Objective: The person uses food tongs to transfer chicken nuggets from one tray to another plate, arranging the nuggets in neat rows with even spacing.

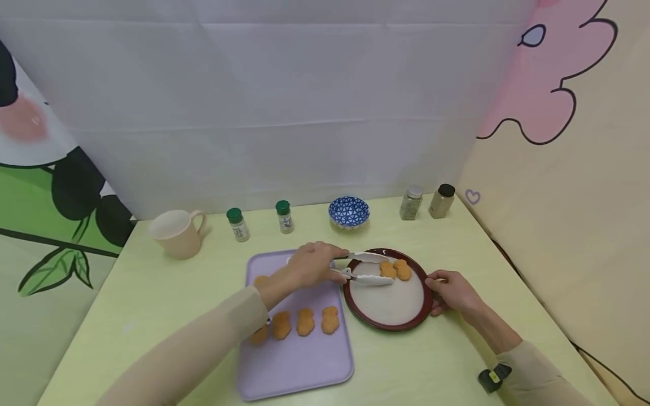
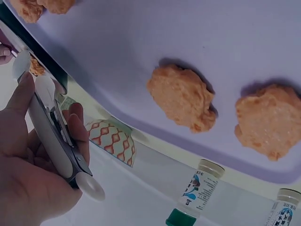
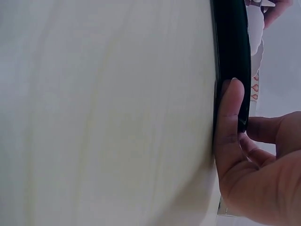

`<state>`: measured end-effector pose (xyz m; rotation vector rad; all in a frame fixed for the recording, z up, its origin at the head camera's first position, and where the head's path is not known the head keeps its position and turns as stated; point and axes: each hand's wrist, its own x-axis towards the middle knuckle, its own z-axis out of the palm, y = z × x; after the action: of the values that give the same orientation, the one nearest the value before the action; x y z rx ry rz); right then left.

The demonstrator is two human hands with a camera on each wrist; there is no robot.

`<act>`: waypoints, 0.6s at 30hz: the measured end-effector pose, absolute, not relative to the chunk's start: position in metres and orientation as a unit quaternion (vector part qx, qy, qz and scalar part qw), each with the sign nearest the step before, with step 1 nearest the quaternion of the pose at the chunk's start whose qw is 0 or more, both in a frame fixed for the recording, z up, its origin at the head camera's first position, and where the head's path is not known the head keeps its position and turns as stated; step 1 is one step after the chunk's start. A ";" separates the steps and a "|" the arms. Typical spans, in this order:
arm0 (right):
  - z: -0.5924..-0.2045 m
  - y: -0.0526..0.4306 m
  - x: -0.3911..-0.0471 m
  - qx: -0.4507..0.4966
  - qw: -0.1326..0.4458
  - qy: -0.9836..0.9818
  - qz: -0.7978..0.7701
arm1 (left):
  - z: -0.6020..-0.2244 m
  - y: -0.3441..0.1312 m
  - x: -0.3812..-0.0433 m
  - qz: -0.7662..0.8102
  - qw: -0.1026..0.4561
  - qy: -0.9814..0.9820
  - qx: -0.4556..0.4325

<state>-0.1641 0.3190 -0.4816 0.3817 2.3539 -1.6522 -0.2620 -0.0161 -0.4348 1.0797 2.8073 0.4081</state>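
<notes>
Tongs (image 1: 373,280), in the head view, are sitting in the left hand (image 1: 311,265)'s grip, tips flanking a nugget (image 1: 387,269) lying on the red-rimmed plate (image 1: 386,301); the right hand (image 1: 454,288) is holding its rim. In the left wrist view, more nuggets (image 2: 181,98) are resting on the purple tray (image 2: 117,42). In the right wrist view, fingers (image 3: 230,113) are pinching the plate's edge.

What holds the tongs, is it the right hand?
No, the left hand holds the tongs, while the right hand grips the plate.
</notes>
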 end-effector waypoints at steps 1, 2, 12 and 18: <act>-0.482 0.318 -0.164 0.130 0.122 0.805 -0.566 | -0.436 -0.016 -0.262 0.134 0.053 0.924 0.355; -0.482 0.317 -0.164 0.131 0.122 0.805 -0.566 | -0.437 -0.016 -0.262 0.133 0.052 0.924 0.355; -0.482 0.314 -0.164 0.129 0.124 0.807 -0.563 | -0.443 -0.017 -0.262 0.149 0.060 0.921 0.354; -0.479 0.317 -0.163 0.128 0.123 0.807 -0.564 | -0.428 -0.038 -0.261 0.179 0.051 0.915 0.358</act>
<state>-0.1628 0.3170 -0.4786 0.3732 2.3521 -1.6443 -0.2608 -0.0381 -0.4284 1.0887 2.7846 0.5444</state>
